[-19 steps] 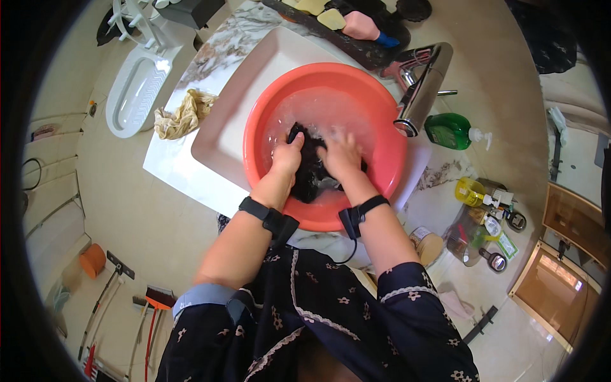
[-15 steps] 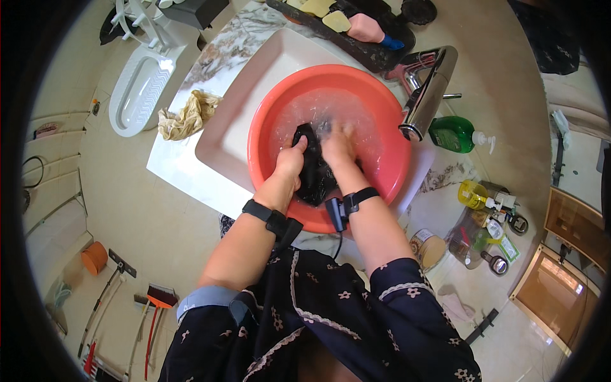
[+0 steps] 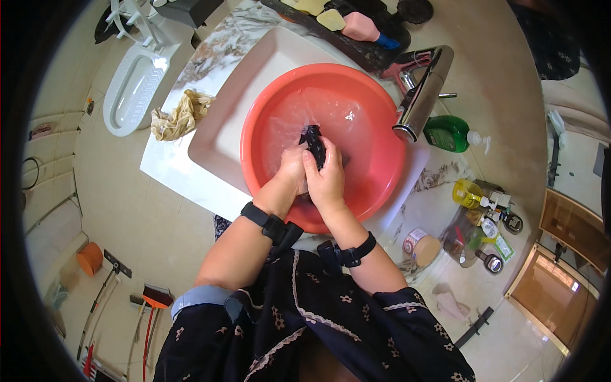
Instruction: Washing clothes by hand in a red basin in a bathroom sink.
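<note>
A dark wet cloth (image 3: 311,137) is bunched between my two hands over the cloudy water of a red-orange plastic basin (image 3: 252,118). My left hand (image 3: 292,167) is closed on the cloth's left side. From the right, my right hand (image 3: 328,173) wraps round it, thumb towards the left hand. The hands press close together, and part of the cloth is hidden in and below them. The basin stands in a white rectangular sink (image 3: 223,121). A chrome faucet (image 3: 425,92) reaches over its right rim.
A crumpled beige cloth (image 3: 183,116) lies on the counter's left edge. Right of the basin stand a green soap bottle (image 3: 447,134), a yellow pump bottle (image 3: 468,193) and a lidded jar (image 3: 422,247). A dark tray (image 3: 318,25) with soaps lies behind the sink.
My right hand has come back out of the water and closed round the cloth beside my left hand. The cloth, spread and hanging before, is now bunched up.
</note>
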Demonstrator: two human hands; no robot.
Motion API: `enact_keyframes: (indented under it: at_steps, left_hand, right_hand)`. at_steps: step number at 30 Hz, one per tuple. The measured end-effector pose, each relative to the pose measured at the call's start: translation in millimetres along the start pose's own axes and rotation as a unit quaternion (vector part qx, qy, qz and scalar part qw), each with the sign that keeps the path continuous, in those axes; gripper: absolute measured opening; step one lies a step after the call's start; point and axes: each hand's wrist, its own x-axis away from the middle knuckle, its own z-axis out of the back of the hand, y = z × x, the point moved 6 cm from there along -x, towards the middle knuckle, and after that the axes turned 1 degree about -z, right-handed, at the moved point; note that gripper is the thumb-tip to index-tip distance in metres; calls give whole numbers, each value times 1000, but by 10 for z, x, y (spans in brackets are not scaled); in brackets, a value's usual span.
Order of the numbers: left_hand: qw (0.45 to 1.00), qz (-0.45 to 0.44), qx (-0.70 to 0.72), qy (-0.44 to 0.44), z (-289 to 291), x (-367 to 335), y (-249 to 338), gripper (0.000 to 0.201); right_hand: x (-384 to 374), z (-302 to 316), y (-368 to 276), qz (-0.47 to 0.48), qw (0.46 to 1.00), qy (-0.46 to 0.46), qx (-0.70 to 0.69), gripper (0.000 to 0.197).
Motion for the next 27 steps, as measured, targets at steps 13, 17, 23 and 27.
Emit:
enact_keyframes:
  at_steps: [13, 17, 23, 27]
  left_hand:
    - [983, -63, -170, 16, -166, 252, 19, 29]
    - [991, -26, -132, 22, -24, 115, 30, 38]
    - [985, -121, -102, 68, 197, -5, 324, 44]
    - [978, -135, -133, 82, 290, -92, 294, 46]
  right_hand:
    - [-371, 113, 228, -125, 991, -38, -29, 41]
    - [-702, 251, 1113, -315, 948, -42, -28, 52]
    - [-456, -107, 770, 33, 957, -133, 254, 51]
    - [-595, -137, 715, 5, 931, -153, 332, 47]
